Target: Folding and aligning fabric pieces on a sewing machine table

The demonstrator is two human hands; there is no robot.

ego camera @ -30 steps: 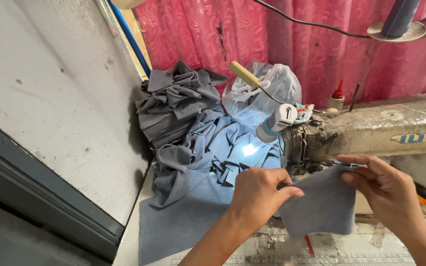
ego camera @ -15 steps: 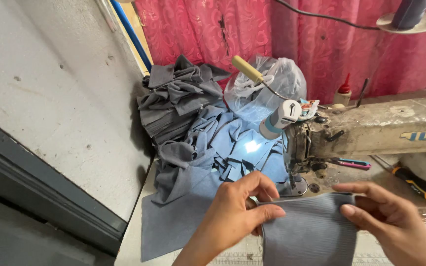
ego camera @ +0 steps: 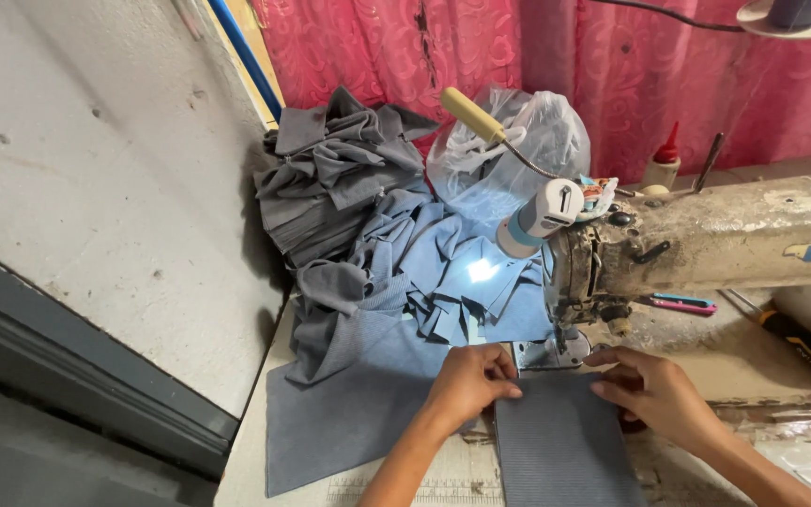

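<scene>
Two hands rest flat on one grey ribbed fabric piece (ego camera: 563, 441) at the lower centre of the frame, and I see both pressing it onto the worktop (ego camera: 246, 460) right in front of the sewing machine (ego camera: 706, 244). My left hand (ego camera: 466, 380) lies on the piece's upper left corner, its fingers (ego camera: 499, 361) held together and curled slightly, pressing down rather than gripping. My right hand (ego camera: 654, 390) sits on the upper right corner, fingers close together and laid flat on the cloth, thumb tucked along the edge; it clamps nothing either. The front edge of the fabric piece lies just beside the metal presser foot plate (ego camera: 548, 352), which shows between the two hands.

Left of the piece a larger blue-grey cloth sheet (ego camera: 349, 404) spreads over the worktop toward the lower left. Behind it, at mid-frame, a heap of blue cut scraps (ego camera: 443, 272) is lit by a small white lamp (ego camera: 539, 218) fixed to the machine head. Further back, upper centre, darker grey folded pieces (ego camera: 330, 178) are stacked against the wall, next to a clear plastic bag (ego camera: 518, 150) with a yellow-handled tool (ego camera: 471, 115) resting on it. A pink curtain (ego camera: 612, 66) fills the top of the frame. At the right, a small oil bottle with a red tip (ego camera: 664, 164) stands behind the machine arm.
</scene>
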